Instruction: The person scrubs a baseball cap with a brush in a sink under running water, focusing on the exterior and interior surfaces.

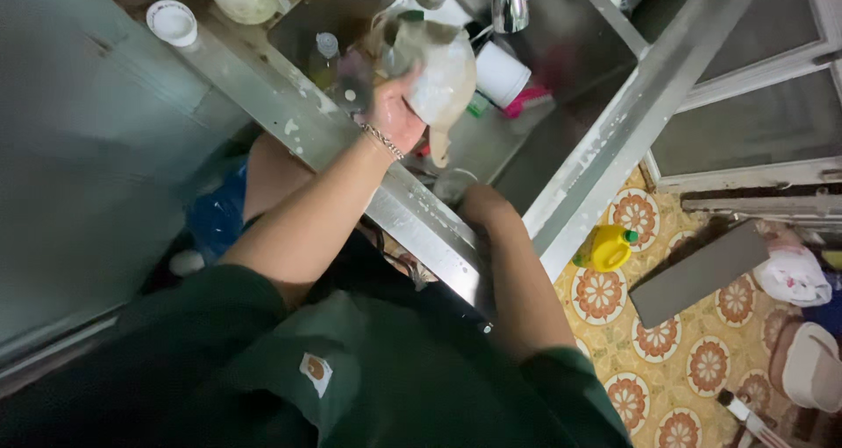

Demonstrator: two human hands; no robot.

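Head view: my left hand (pixel 392 113) grips a pale, soapy jug (pixel 438 75) above the steel sink (pixel 605 141) at upper centre. My right hand (pixel 481 207) rests lower, by the sink's near edge; I cannot tell how its fingers sit.

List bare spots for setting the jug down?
Left counter is bare between the small white cup and the sink rim. Sink is crowded: white tub, bottle, pink item. Left hand holds the jug; right hand is hidden.
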